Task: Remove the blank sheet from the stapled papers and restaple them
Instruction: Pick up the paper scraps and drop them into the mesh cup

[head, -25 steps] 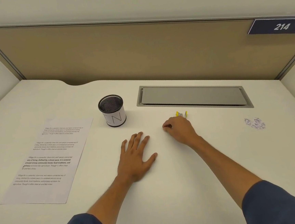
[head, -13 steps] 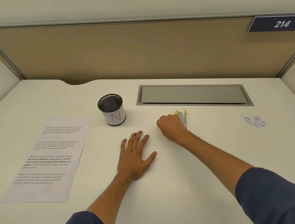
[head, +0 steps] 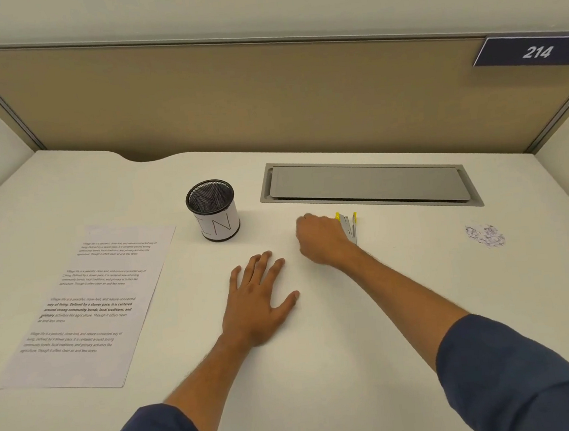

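The printed papers [head: 81, 302] lie flat on the left of the white desk [head: 324, 366]. My left hand [head: 258, 300] rests flat, fingers spread, at mid desk, on what looks like a blank white sheet [head: 211, 256] whose far edge shows only faintly. My right hand [head: 323, 241] sits knuckles up just beyond it, fingers curled under, and nothing shows in its grip. A grey and yellow stapler [head: 350, 226] lies on the desk against the right side of that hand, partly hidden by it.
A black mesh cup [head: 213, 211] with a white paper label stands behind my left hand. A grey cable hatch [head: 369, 183] is set into the desk at the back. A small crumpled scrap of printed paper [head: 485, 236] lies at the right. Beige partition walls close the back.
My right hand has slid left and slightly away from me, uncovering more of the stapler. My left hand and the papers have not moved.
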`<state>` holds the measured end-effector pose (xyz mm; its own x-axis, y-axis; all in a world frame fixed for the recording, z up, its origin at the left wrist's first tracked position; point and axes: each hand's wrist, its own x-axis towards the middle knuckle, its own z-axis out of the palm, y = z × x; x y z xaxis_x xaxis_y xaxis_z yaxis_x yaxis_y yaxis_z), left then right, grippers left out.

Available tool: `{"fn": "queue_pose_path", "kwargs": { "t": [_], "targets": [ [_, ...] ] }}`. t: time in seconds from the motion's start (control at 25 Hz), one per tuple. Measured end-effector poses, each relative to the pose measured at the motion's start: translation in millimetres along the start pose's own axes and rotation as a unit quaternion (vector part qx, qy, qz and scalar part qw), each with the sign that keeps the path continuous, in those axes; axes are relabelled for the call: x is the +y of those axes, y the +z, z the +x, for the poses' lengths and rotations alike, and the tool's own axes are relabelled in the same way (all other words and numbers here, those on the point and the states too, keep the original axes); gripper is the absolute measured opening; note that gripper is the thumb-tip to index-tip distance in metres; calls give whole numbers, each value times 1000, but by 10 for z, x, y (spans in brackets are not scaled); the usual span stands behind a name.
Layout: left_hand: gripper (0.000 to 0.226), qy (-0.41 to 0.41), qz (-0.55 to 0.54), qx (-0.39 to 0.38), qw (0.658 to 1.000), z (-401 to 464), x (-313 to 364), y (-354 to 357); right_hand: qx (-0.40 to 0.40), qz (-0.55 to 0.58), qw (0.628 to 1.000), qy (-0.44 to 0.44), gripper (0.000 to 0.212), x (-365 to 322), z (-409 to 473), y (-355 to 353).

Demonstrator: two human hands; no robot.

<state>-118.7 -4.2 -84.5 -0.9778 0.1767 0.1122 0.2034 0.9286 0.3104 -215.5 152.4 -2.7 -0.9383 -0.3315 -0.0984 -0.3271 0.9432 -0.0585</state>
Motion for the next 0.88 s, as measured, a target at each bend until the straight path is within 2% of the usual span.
{"fn": "queue_pose_path", "kwargs": {
  "t": [0.04,0.12,0.2,0.28,0.44,0.56,0.68,0.88],
  "targets": [
    [68,1,-1,0,1000,5,4,-2,29,102,994,18,14,-47,46,-95],
    [67,0,1,-2,1000,8,-1,-1,87,290,953,19,14,-238,191,-310],
    [67,-1,5,-5,1000,6,-6,3,111,375,920,-24,15,-477,361,-527],
    [67,-2,2,-7,1000,4,1,3,109,371,920,-59,16,-665,549,-673],
    [68,-2,3,-11,1000,12,2,5,70,267,958,-81,26,-851,866,-631],
    [67,0,5,-9,1000,15,-10,9,93,222,968,-71,28,-914,971,-549],
    [67,0,5,-9,1000,13,-17,18,116,246,959,-76,14,-945,1003,-535],
    [66,0,4,-9,1000,9,-36,13,164,357,918,-62,12,-812,779,-606]
  ]
}}
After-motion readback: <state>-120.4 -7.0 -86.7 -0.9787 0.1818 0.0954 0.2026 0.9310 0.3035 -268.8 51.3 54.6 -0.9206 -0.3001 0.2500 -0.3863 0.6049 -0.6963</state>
